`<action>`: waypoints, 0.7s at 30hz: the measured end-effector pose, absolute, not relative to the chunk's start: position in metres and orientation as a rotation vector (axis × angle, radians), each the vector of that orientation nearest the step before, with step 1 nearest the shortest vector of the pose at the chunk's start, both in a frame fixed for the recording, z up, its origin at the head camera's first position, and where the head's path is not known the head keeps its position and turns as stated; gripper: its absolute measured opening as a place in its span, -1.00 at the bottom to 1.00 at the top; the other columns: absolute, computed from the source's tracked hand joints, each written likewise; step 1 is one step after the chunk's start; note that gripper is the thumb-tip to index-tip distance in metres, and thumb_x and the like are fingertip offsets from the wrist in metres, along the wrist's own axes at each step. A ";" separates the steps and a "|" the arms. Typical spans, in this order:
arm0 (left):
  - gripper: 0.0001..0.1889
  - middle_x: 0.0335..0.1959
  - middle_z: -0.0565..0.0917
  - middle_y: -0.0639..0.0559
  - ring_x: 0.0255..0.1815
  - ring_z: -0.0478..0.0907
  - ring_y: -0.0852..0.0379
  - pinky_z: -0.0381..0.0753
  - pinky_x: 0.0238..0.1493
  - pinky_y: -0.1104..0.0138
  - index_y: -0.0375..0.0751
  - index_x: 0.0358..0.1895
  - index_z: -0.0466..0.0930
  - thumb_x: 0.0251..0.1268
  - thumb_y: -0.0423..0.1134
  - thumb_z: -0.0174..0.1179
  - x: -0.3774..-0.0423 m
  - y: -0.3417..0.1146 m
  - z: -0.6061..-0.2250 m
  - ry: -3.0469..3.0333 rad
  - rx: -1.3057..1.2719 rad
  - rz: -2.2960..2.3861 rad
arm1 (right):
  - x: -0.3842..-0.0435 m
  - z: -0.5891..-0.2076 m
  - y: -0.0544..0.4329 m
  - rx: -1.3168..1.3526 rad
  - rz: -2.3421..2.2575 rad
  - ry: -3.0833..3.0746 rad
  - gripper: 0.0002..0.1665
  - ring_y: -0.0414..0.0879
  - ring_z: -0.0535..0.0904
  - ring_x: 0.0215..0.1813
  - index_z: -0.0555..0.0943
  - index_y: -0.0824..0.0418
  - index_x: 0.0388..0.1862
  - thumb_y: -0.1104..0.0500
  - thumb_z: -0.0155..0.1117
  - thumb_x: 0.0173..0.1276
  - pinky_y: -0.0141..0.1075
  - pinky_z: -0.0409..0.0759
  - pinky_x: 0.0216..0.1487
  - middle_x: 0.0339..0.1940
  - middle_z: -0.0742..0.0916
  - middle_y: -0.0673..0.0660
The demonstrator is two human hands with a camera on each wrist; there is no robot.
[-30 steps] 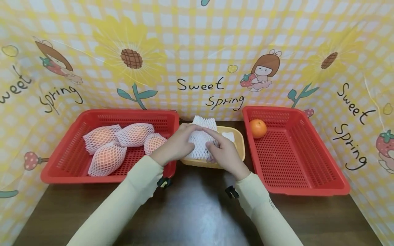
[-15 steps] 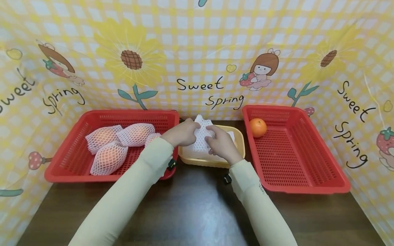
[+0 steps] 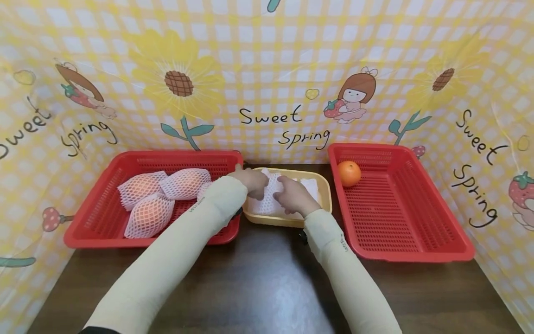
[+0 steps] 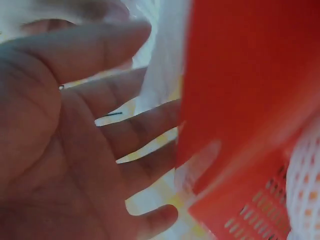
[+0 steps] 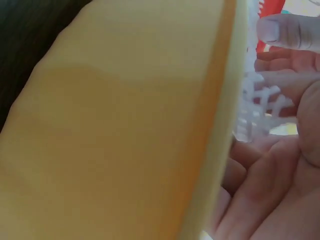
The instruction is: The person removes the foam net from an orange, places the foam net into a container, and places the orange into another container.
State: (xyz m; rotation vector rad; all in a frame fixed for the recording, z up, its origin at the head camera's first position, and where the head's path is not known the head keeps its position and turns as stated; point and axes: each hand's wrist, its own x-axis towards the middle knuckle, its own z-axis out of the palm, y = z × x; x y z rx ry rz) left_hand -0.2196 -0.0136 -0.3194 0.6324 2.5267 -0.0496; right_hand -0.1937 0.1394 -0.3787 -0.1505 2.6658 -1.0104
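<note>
In the head view a white foam fruit net point(image 3: 270, 198) lies on a stack of white nets in a small yellow tray point(image 3: 329, 204). My left hand point(image 3: 251, 182) is over the tray's left side, next to the net. In the left wrist view its fingers point(image 4: 135, 135) are spread and loosely straight, beside the red basket wall. My right hand point(image 3: 294, 195) is at the net's right edge, fingers loosely bent. The net's lattice edge point(image 5: 262, 102) shows in front of that hand's palm in the right wrist view, where the tray wall covers the fingertips.
Several netted oranges point(image 3: 150, 215) fill part of the left red basket point(image 3: 146, 242). One bare orange point(image 3: 349, 173) sits at the back left of the right red basket point(image 3: 409, 254). Brown tabletop point(image 3: 267, 278) spreads in front; a patterned yellow cloth point(image 3: 267, 60) stands behind.
The foam net, earlier held up between both hands, is now lower in the tray. The left hand has shifted, its fingers loosened; the right has moved slightly left and stays near the net.
</note>
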 end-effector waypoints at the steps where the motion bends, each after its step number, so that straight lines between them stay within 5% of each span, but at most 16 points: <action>1: -0.52 0.42 0.43 -0.15 0.51 0.11 -0.34 -0.23 0.40 -0.35 -0.13 0.38 0.50 0.42 -0.19 0.16 -0.218 -0.015 -0.318 2.520 0.624 -0.089 | -0.194 -0.379 0.137 -0.173 -0.999 2.658 -0.27 -0.02 0.60 -0.63 0.23 0.25 0.57 0.18 0.22 0.50 -0.28 0.53 -0.60 -0.10 0.71 0.30; 5: -0.52 0.51 0.26 -0.28 0.57 -0.09 -0.35 -0.18 0.42 -0.31 -0.08 0.36 0.54 0.41 -0.10 0.16 -0.214 -0.017 -0.317 2.509 0.614 -0.192 | -0.196 -0.382 0.131 -0.217 -0.934 2.652 -0.24 -0.02 0.59 -0.64 0.21 0.23 0.58 0.18 0.24 0.49 -0.26 0.55 -0.60 0.13 0.66 0.32; 10: -0.48 0.54 0.20 -0.26 0.60 -0.18 -0.31 -0.20 0.43 -0.28 -0.04 0.39 0.51 0.36 -0.14 0.20 -0.216 -0.018 -0.322 2.546 0.657 -0.166 | -0.200 -0.387 0.127 -0.264 -0.848 2.708 -0.31 -0.09 0.52 -0.71 0.32 0.17 0.53 0.22 0.25 0.46 -0.29 0.51 -0.64 0.06 0.70 0.25; 15: -0.75 0.02 0.67 -0.03 0.25 0.40 -0.16 -0.09 0.38 -0.30 -0.07 0.00 0.74 0.31 -0.24 0.21 -0.220 -0.022 -0.328 2.610 0.779 -0.077 | -0.200 -0.387 0.125 -0.252 -0.919 2.786 -0.35 -0.12 0.53 -0.73 0.37 0.16 0.51 0.29 0.17 0.45 -0.33 0.49 -0.65 -0.12 0.75 0.24; 19: -0.80 -0.28 0.71 0.08 -0.06 0.54 0.00 -0.18 0.38 -0.34 -0.10 -0.13 0.77 0.34 -0.23 0.16 -0.219 -0.026 -0.331 2.581 0.814 -0.018 | -0.199 -0.391 0.123 -0.208 -0.973 2.759 -0.34 -0.03 0.61 -0.68 0.35 0.14 0.53 0.30 0.16 0.46 -0.25 0.58 -0.60 -0.22 0.75 0.28; 21: -0.79 -0.29 0.71 0.09 -0.09 0.57 0.04 -0.21 0.39 -0.36 -0.11 -0.12 0.76 0.35 -0.21 0.15 -0.217 -0.028 -0.332 2.565 0.805 -0.034 | -0.199 -0.394 0.121 -0.245 -0.912 2.759 -0.36 0.03 0.70 -0.45 0.38 0.15 0.51 0.26 0.20 0.47 -0.18 0.67 -0.36 -0.06 0.74 0.26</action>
